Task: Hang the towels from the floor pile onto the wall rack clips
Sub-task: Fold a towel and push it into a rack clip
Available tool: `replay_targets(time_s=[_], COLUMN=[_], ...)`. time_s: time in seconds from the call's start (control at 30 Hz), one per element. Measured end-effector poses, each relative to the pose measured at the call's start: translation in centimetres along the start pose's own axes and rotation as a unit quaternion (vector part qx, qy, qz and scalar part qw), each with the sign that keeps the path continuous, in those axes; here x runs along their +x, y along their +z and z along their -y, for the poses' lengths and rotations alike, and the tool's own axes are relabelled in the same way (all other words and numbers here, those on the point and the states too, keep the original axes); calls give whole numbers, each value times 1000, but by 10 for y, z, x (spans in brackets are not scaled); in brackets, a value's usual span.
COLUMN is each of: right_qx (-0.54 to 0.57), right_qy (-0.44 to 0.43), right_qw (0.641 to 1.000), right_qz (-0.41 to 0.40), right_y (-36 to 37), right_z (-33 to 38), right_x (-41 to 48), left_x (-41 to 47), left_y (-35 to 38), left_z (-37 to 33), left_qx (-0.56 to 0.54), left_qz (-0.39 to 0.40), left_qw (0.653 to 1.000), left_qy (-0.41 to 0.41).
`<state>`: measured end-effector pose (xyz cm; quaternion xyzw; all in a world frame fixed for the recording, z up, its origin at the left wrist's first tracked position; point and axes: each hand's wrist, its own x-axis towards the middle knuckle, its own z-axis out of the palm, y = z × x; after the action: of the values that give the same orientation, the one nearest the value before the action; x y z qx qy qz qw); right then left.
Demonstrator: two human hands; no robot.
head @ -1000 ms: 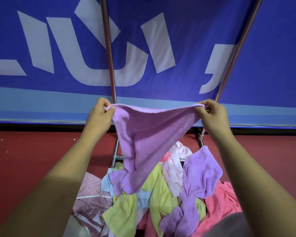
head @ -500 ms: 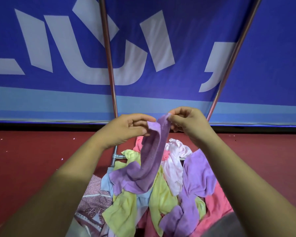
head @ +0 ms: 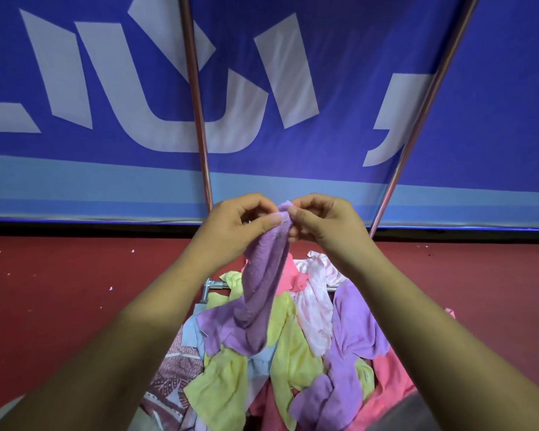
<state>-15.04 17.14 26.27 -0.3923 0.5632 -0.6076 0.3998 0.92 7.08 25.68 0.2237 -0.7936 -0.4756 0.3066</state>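
The purple towel [head: 263,275] hangs gathered into a narrow rope between the two hands. Its top edge is raised above the pile [head: 296,362] and its lower end drapes onto the other towels, so we cannot tell whether it is lifted fully free. The left hand [head: 231,228] and the right hand [head: 327,225] meet at that top edge, nearly touching, and the fingers [head: 269,219] of each are curled in a pinch on the cloth. Below, yellow, pink, lilac and pale blue towels lie heaped on the red floor [head: 59,290], partly over a patterned cloth [head: 175,377] and against the rack's low crossbar [head: 213,286]. Two metal poles [head: 196,119] rise from there in front of a blue banner [head: 355,57]. We judge the task far from done: one towel is in hand and not yet clipped, and many wait in the heap. The clips lie above the top of the view, so we cannot say how many towels already hang. A grey shape at the bottom right is cut off and we cannot name it.
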Motion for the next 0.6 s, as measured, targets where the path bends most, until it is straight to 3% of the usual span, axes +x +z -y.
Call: replay_targets(time_s=[0.23,0.5,0.6], right_qx=[22,-78,-90], right_qy=[-49,-70,-81], right_qw=[998,994,992], right_qz=[15,37,23], right_y=[6,3,-2], right_z=[2,-2,0], right_x=[0,0,3], left_x=[5,3,4], left_y=[2,6,-6], left_z=[4,1,7], left_qx=[-60,-61,77], left_qz=[-63,-59,18], left_qw=[996,996,997], left_qy=[-3,-19,-24])
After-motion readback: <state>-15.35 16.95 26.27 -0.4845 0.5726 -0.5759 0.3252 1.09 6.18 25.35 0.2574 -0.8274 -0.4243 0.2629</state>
